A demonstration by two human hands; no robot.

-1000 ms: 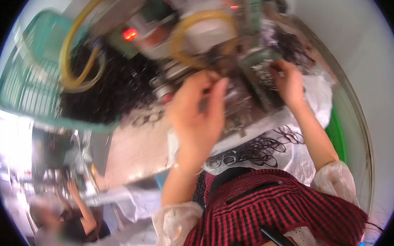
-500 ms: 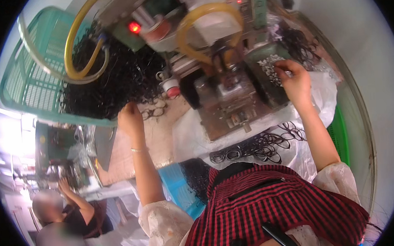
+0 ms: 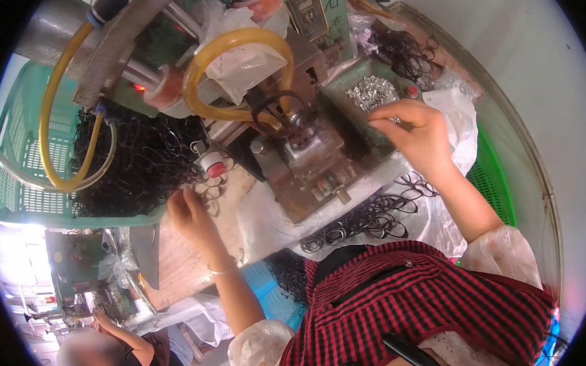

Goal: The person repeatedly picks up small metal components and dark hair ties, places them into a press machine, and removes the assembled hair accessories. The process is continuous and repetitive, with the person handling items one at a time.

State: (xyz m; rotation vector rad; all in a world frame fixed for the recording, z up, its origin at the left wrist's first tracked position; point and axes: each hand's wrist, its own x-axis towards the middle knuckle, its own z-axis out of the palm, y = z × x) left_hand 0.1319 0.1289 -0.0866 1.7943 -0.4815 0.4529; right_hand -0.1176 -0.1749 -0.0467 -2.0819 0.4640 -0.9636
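Her left hand (image 3: 189, 213) pinches black elastic loops (image 3: 137, 162) by the green basket (image 3: 17, 166), right hand (image 3: 416, 132) pinching small silver clips (image 3: 373, 92).

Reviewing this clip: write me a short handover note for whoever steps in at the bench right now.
Left hand: at the edge of the heap of black wire loops in the green plastic basket, fingers on a loop; grip unclear.
Right hand: fingertips pinched over the small silver metal pieces in the green tray.
Metal press: a black loop sits on top.
Done: a row of black loops lies on white plastic sheet in front.
Left: the heap in the basket is large.
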